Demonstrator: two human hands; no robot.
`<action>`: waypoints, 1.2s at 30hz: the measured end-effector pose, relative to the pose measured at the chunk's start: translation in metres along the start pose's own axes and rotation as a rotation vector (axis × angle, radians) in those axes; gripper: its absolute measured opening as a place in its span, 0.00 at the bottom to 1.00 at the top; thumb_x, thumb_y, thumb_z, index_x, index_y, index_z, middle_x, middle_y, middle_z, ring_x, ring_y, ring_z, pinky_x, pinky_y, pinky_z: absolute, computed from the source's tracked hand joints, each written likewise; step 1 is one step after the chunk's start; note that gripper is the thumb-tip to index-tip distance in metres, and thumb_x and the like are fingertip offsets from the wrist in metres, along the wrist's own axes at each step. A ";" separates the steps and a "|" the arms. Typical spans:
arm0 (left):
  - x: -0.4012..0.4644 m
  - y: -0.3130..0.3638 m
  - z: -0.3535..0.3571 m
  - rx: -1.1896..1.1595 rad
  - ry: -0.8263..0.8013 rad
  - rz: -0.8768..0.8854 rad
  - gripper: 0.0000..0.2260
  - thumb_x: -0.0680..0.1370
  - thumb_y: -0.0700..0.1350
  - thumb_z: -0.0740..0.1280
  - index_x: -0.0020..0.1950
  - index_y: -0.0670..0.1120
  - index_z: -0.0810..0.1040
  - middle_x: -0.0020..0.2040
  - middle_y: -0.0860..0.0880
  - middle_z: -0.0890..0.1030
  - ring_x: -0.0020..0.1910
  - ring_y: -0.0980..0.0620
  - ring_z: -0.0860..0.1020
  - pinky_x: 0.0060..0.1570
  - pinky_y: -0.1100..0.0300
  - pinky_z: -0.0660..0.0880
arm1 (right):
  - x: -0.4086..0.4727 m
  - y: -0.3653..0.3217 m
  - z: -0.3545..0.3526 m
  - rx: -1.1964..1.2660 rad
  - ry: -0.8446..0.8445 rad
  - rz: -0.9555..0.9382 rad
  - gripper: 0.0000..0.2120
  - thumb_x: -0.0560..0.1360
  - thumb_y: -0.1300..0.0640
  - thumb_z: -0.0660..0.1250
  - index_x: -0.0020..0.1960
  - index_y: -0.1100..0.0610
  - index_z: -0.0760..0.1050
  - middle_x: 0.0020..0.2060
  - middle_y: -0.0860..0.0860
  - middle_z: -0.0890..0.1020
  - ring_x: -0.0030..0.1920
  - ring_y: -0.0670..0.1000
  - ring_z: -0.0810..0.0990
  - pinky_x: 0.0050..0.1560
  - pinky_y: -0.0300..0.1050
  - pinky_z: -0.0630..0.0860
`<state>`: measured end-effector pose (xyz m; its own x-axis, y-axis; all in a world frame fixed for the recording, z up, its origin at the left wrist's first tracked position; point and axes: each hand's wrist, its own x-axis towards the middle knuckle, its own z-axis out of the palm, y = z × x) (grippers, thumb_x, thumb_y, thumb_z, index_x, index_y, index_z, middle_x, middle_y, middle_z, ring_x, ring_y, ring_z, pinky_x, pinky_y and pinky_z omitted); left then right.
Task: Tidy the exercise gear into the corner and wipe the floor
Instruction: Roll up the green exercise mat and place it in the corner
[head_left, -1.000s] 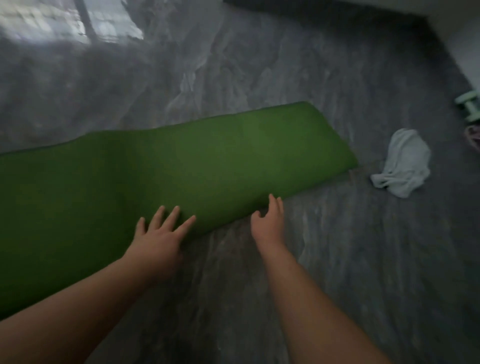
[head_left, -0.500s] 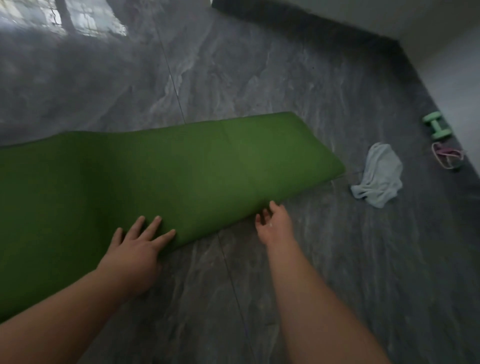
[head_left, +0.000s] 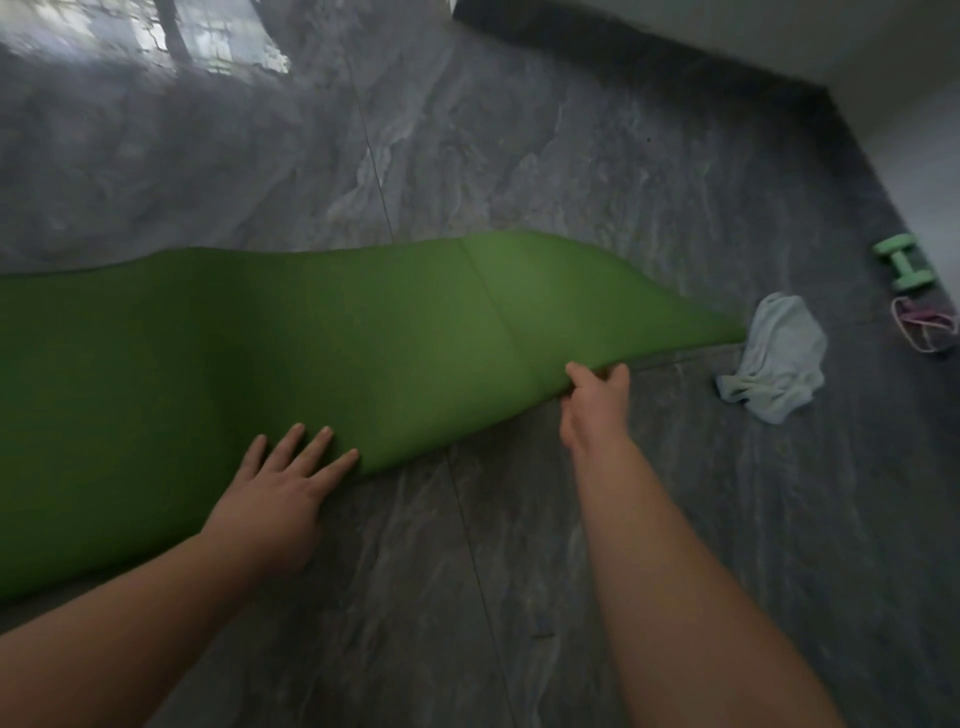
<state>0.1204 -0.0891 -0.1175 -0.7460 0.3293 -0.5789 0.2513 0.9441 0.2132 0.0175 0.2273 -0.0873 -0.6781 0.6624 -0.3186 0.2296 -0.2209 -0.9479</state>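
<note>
Little looked done: the green mat (head_left: 311, 353) lay unrolled across the grey floor (head_left: 675, 519), right hand (head_left: 595, 402) pinching its lifted near edge, left hand (head_left: 275, 493) flat and spread on it, while cloth (head_left: 776, 358), dumbbell (head_left: 904, 262) and band (head_left: 924, 325) waited near the corner, floor seemingly unwiped.

Both forearms bare, reaching forward from the lower edge of the frame. Left hand (head_left: 275, 493) lower centre-left, palm down, fingers (head_left: 311, 449) spread and straight, lying flat. Right hand (head_left: 595, 402) right of centre, higher in frame, wrist straight; fingers curled under, thumb on top, pinched closed. Right arm runs in from the lower right corner, left arm from the lower left.
</note>
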 end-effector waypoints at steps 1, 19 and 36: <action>0.000 0.001 -0.001 -0.016 0.000 -0.005 0.36 0.78 0.48 0.58 0.79 0.61 0.40 0.81 0.50 0.40 0.80 0.45 0.39 0.77 0.42 0.39 | -0.004 0.000 -0.001 -0.106 -0.010 -0.058 0.16 0.72 0.75 0.65 0.46 0.55 0.71 0.44 0.53 0.81 0.43 0.50 0.79 0.50 0.51 0.77; -0.042 -0.035 0.006 -0.150 0.136 -0.121 0.36 0.76 0.53 0.62 0.81 0.50 0.51 0.82 0.48 0.50 0.80 0.42 0.42 0.78 0.45 0.47 | -0.087 0.047 0.002 -1.542 -0.706 -0.196 0.41 0.73 0.63 0.63 0.79 0.39 0.52 0.80 0.60 0.48 0.79 0.59 0.51 0.78 0.50 0.54; -0.059 -0.040 0.002 -1.534 0.174 -0.486 0.21 0.81 0.47 0.66 0.70 0.41 0.68 0.55 0.40 0.81 0.47 0.44 0.84 0.53 0.47 0.81 | -0.227 0.097 0.068 -1.493 -1.049 -0.821 0.36 0.78 0.47 0.59 0.81 0.51 0.48 0.80 0.47 0.46 0.79 0.47 0.42 0.78 0.56 0.40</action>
<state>0.1551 -0.1459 -0.0933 -0.6508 -0.0871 -0.7542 -0.7579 0.0165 0.6521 0.1462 0.0074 -0.1068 -0.8461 -0.4453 -0.2929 -0.3743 0.8877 -0.2683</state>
